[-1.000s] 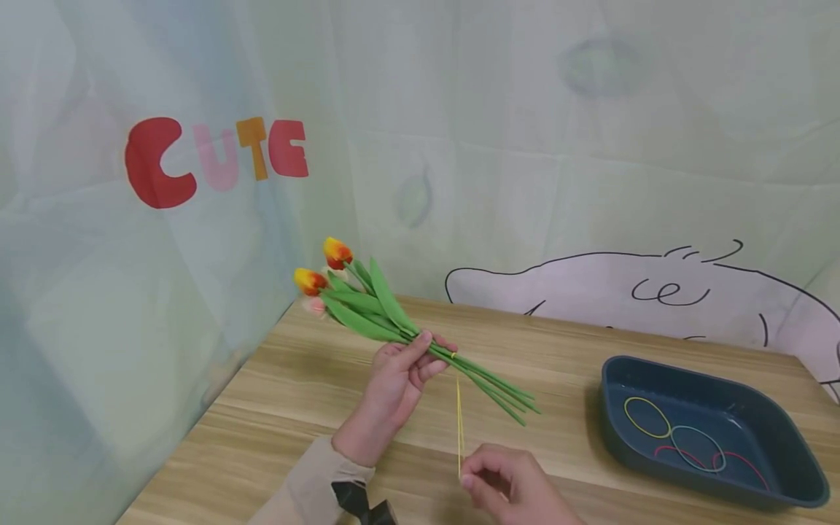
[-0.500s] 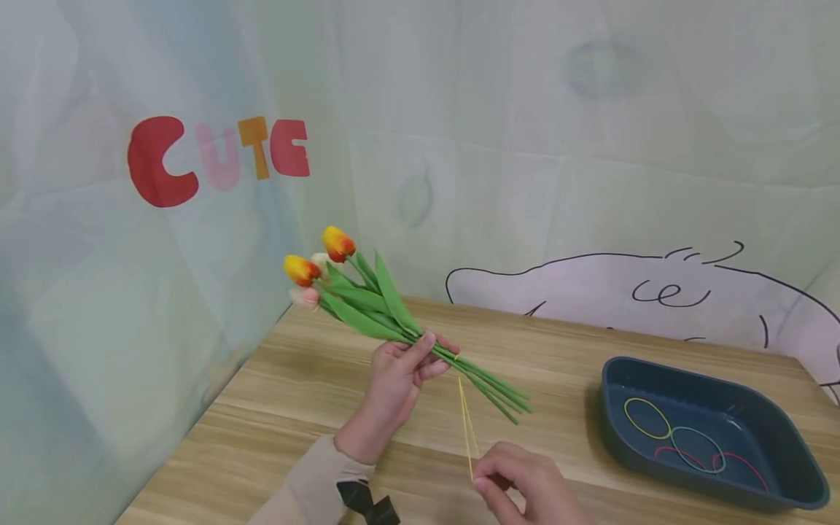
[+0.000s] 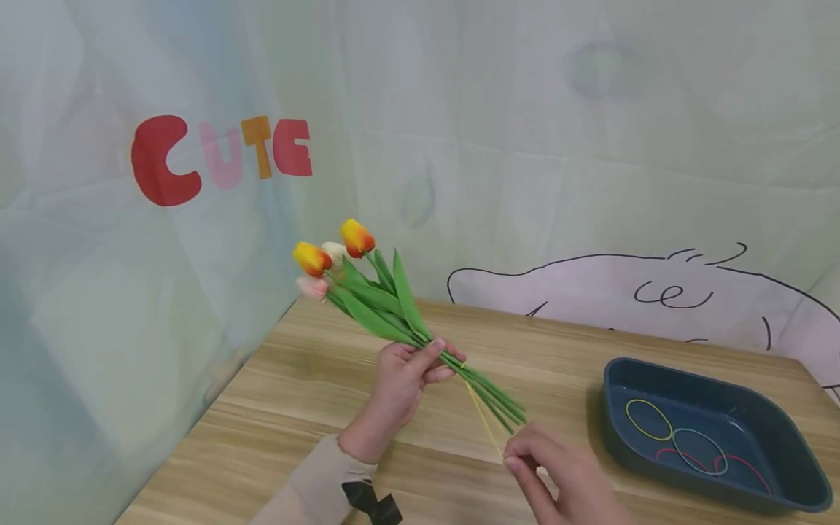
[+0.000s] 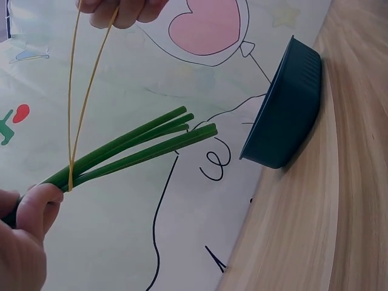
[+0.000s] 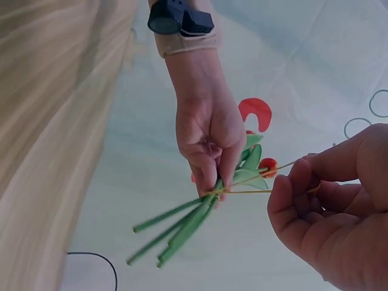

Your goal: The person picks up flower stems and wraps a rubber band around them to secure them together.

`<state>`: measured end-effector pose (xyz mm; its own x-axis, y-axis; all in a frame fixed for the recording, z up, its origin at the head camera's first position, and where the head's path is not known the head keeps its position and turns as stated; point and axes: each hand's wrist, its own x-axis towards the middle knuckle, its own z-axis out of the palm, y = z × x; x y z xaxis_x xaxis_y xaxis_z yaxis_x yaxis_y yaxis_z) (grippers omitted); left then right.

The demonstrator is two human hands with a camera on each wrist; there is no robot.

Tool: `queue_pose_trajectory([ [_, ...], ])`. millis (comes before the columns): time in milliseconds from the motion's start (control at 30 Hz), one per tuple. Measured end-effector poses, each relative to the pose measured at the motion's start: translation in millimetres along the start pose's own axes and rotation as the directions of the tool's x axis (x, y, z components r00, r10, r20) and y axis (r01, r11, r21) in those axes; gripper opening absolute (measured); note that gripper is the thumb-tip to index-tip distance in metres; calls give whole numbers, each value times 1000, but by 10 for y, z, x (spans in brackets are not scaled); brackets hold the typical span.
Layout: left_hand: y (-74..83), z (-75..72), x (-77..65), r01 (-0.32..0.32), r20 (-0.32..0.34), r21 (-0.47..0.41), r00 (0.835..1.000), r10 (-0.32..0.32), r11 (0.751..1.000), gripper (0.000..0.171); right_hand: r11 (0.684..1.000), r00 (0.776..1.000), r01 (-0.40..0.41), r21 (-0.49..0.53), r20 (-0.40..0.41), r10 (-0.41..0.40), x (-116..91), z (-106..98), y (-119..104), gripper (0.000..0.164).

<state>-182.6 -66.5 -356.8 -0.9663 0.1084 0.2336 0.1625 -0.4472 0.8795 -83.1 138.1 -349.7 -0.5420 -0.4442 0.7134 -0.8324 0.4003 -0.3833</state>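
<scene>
My left hand point(image 3: 400, 379) grips a bunch of tulips point(image 3: 387, 306) by the green stems, thumb on top. The blooms are orange-yellow, pink and white, pointing up and left; the stem ends point(image 4: 182, 130) slant down to the right. A yellow rubber band point(image 4: 71, 115) loops round the stems just beside my left fingers. My right hand point(image 3: 558, 467) pinches the band's far end between thumb and fingers. In the right wrist view, the rubber band point(image 5: 251, 192) stretches taut as two strands from the stems to my right hand point(image 5: 339, 200).
A dark blue tray point(image 3: 709, 375) stands on the wooden table point(image 3: 295, 408) at the right, with a yellow band point(image 3: 648, 420), a teal band point(image 3: 699, 452) and red bands inside. Printed curtains point(image 3: 512, 182) hang at the back and left. A black device is strapped on my left wrist.
My right hand has moved right and slightly up, drawing the yellow rubber band at a slant along the stems. The blooms have risen a little as the bunch tilts.
</scene>
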Motion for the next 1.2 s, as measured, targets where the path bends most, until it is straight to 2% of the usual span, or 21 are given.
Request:
queue_pose_trajectory([
  [100,-2,5,-3,12,3,28,1000,-12,1000,11,999,999,37,-28,-26,-37,28,-53,12,17],
  [233,-13,5,-4,30,22,65,999,-32,997,14,996,1000,18,-83,-21,-20,60,-143,-17,24],
  [333,-18,0,-8,28,70,94,997,-34,995,20,994,1000,-1,-113,-5,0,86,-219,-40,26],
  [533,-8,-9,-18,21,151,148,988,-43,989,28,991,999,44,-127,-19,-47,137,-337,3,24],
  [600,-7,-13,-21,17,181,166,982,-48,986,28,989,999,36,-142,-24,-40,153,-378,18,25],
  [733,1,-19,-31,12,249,196,967,-62,980,30,989,999,20,-148,-30,-25,188,-466,45,23],
  [867,29,-8,-54,26,305,192,948,-85,981,33,991,1000,-21,-136,-13,20,219,-556,64,9],
  [1033,63,11,-89,35,378,179,920,-101,983,35,983,997,-77,-168,-4,77,245,-601,124,33],
  [1200,83,26,-119,45,464,91,882,-83,995,42,989,996,-72,-126,-62,65,250,-560,256,36],
])
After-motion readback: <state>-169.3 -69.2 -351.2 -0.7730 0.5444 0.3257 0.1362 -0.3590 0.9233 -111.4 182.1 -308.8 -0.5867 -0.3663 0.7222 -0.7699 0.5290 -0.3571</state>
